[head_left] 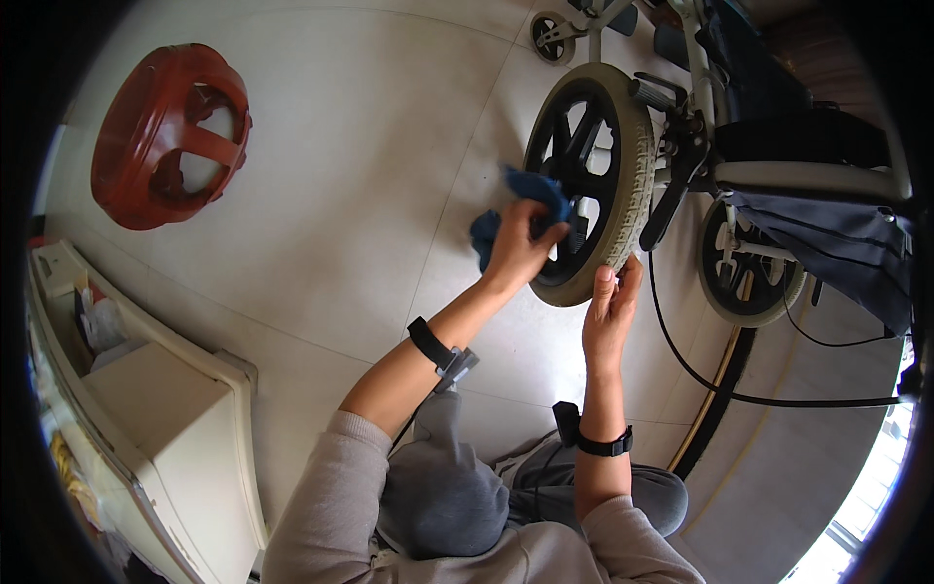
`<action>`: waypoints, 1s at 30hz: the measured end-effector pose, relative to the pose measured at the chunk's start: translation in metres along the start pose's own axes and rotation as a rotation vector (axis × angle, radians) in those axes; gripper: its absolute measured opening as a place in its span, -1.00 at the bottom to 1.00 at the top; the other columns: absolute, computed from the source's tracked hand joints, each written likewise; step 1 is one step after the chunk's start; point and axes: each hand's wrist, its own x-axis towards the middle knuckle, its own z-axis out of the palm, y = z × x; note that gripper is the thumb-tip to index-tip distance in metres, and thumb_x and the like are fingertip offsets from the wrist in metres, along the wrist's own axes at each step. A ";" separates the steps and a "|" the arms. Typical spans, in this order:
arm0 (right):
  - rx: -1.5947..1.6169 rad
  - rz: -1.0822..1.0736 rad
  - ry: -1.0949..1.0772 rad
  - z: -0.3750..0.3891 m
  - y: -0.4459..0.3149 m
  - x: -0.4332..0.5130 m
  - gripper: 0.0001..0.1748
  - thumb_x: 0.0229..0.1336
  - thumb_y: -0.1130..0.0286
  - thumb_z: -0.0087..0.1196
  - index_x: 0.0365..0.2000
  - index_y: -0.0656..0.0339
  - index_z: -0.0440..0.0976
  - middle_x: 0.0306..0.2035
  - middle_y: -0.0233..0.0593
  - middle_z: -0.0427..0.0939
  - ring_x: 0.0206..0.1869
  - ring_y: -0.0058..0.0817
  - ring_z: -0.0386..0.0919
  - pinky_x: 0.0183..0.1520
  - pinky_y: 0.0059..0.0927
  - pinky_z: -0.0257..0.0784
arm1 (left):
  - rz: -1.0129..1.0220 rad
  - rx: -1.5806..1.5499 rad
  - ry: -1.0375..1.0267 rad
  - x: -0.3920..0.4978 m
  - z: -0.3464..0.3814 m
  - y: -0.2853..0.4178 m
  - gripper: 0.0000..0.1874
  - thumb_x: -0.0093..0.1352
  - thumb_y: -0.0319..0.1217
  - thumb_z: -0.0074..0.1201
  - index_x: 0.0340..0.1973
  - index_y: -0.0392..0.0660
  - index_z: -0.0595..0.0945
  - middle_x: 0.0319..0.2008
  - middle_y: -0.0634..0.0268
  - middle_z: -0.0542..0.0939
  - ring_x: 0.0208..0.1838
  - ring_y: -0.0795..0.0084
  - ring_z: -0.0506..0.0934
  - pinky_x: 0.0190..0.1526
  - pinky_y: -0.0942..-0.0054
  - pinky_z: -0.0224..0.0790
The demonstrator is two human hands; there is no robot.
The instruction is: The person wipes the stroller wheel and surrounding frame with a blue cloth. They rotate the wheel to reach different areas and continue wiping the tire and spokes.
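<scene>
A wheelchair's near rear wheel stands before me, with black plastic spokes and a greyish treaded tyre. My left hand grips a blue cloth against the face of the wheel, by the hub and lower spokes. Part of the cloth hangs down on the far side of the wrist. Under the tyre's near lower edge, my right hand has its thumb and fingers around the tread. The brake lever with its black handle sits just right of the tyre.
A red plastic stool lies on its side at upper left. Beige drawers stand at lower left. The wheelchair frame, dark seat fabric and second wheel fill the right. A black cable curves beneath, near a door track.
</scene>
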 end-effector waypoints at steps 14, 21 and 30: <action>-0.029 -0.003 0.011 0.001 -0.006 0.005 -0.51 0.30 0.15 -0.07 -0.01 0.38 0.22 -0.19 -0.14 0.47 -0.23 -0.49 0.41 -0.10 -0.46 0.33 | -0.090 0.237 -0.026 0.016 0.026 -0.032 -0.59 0.28 -0.25 -0.04 -0.15 -0.36 0.34 -0.19 -0.30 0.46 -0.11 -0.24 0.46 -0.05 0.08 0.29; 0.045 -0.049 -0.017 0.003 -0.009 0.014 -0.55 0.30 0.19 -0.05 -0.03 0.38 0.24 -0.30 -0.21 0.46 -0.33 -0.56 0.39 -0.20 -0.54 0.33 | -0.134 0.187 -0.031 0.035 0.026 -0.030 -0.61 0.25 -0.32 -0.05 -0.17 -0.41 0.36 -0.20 -0.26 0.48 -0.08 -0.12 0.46 -0.04 0.16 0.29; 0.051 -0.033 0.018 0.002 -0.008 0.014 -0.57 0.28 0.21 -0.03 -0.05 0.41 0.30 -0.28 -0.16 0.47 -0.33 -0.51 0.43 -0.22 -0.50 0.37 | 0.009 0.263 -0.147 0.023 0.024 -0.045 -0.61 0.30 -0.31 -0.06 -0.16 -0.41 0.29 -0.24 -0.35 0.46 -0.11 -0.23 0.47 -0.05 0.11 0.30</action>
